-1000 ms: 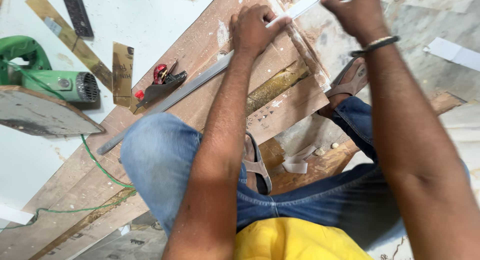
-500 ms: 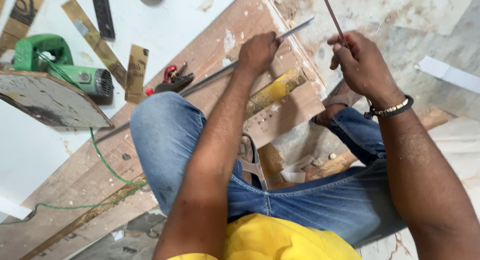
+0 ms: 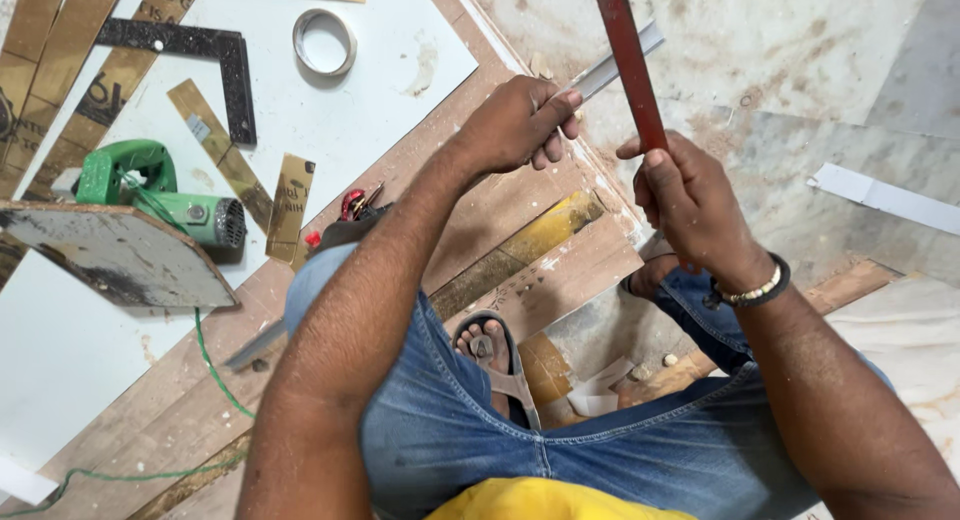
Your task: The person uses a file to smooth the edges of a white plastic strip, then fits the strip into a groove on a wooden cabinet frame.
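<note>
Gripped shut in the right hand [image 3: 690, 205] is a red strip [image 3: 628, 65] — top cut off; a metal ruler [image 3: 610, 70] is pinched by the left hand [image 3: 515, 125].

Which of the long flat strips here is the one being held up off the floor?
The reddish-brown strip, gripped in the right hand and pointing up. The metal ruler lies flat under the left hand.

Small white label [image 3: 198, 128] on brown strip [image 3: 215, 160].
</note>
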